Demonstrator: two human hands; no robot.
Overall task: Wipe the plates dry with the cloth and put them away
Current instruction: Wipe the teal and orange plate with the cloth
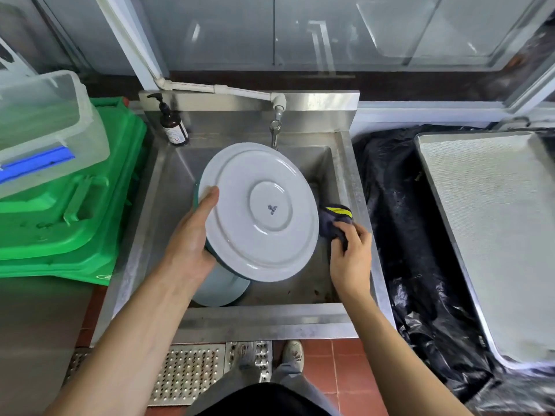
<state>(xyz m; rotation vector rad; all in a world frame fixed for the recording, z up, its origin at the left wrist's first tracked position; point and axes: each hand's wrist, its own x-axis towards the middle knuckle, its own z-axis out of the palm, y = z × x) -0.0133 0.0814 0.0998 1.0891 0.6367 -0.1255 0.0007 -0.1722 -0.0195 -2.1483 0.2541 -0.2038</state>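
A large white plate (pixel 258 211) is held tilted over the steel sink (pixel 351 187), its underside with a small blue mark facing me. My left hand (pixel 192 238) grips its left rim, thumb on the underside. My right hand (pixel 350 256) holds a dark blue cloth with a yellow stripe (pixel 335 220) against the plate's right edge. A pale blue-grey dish (pixel 222 289) lies in the basin under the plate, mostly hidden.
A tap (pixel 274 127) hangs over the back of the basin, with a brown pump bottle (pixel 174 124) at the back left corner. Green bins (pixel 75 217) and a clear lidded box (pixel 45 127) are left. A metal tray (pixel 492 229) lies on black plastic (pixel 402 223) at the right.
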